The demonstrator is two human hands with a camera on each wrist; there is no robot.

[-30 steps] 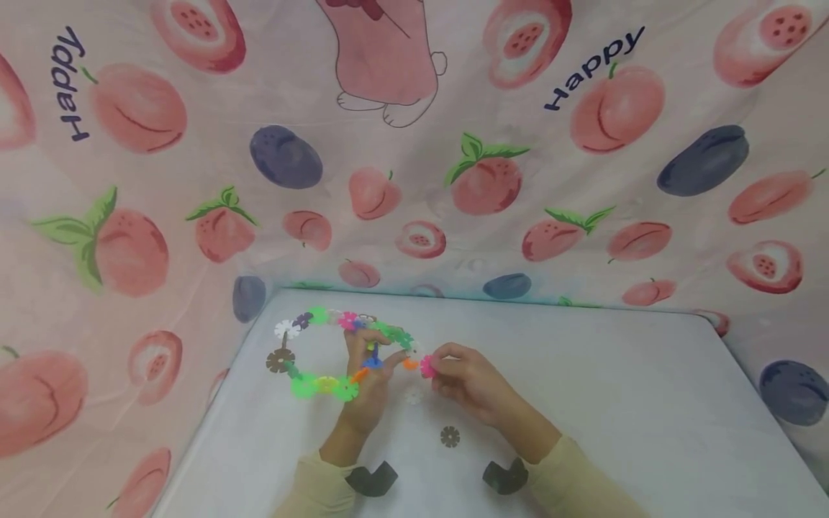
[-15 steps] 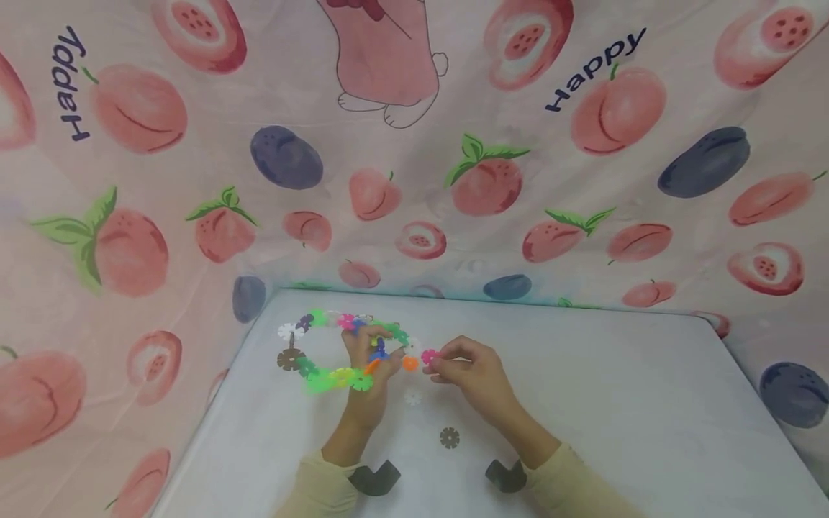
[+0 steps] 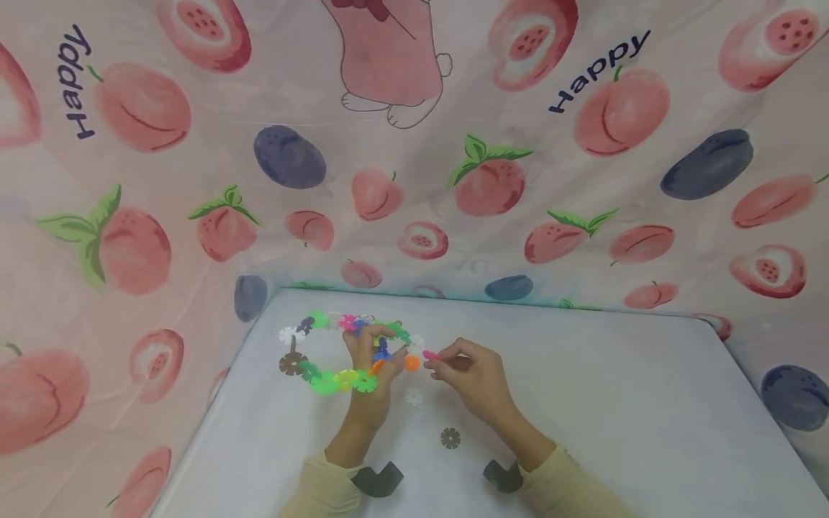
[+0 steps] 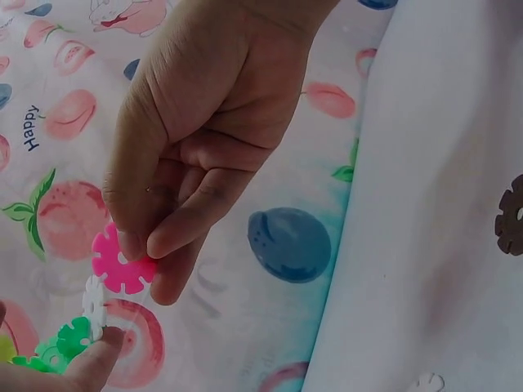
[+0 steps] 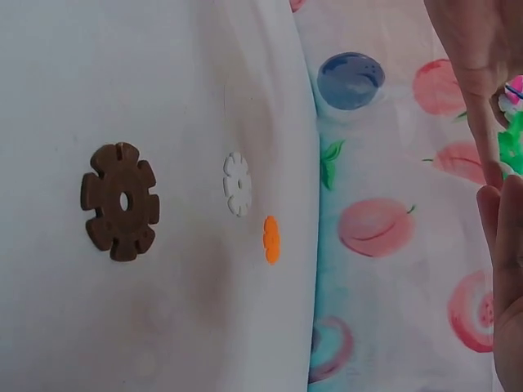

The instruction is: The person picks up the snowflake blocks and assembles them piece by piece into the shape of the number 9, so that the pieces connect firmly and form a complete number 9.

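My left hand (image 3: 370,392) holds a chain of colourful plastic snowflake discs (image 3: 293,364) bent into a wide loop above the table. A white disc (image 4: 95,304) sticks out at the chain's end, next to a green one (image 4: 73,336), with the left fingertips just under it. Between thumb and fingers, my right hand (image 3: 481,374) pinches a pink snowflake disc (image 4: 119,260). That disc is right at the white disc's edge in the left wrist view; the head view shows it nearly edge-on. Part of the loop is hidden behind the left fingers.
On the white table (image 3: 615,417) lie a brown snowflake disc (image 5: 122,202), a white one (image 5: 238,184) and an orange one (image 5: 271,240). A fruit-printed cloth (image 3: 414,158) rises behind the table and along its left side. Dark bands (image 3: 378,480) show near both wrists.
The loop in my left hand has shifted slightly right and tilted. The pink disc in my right hand has turned from face-on to nearly edge-on and risen a little.
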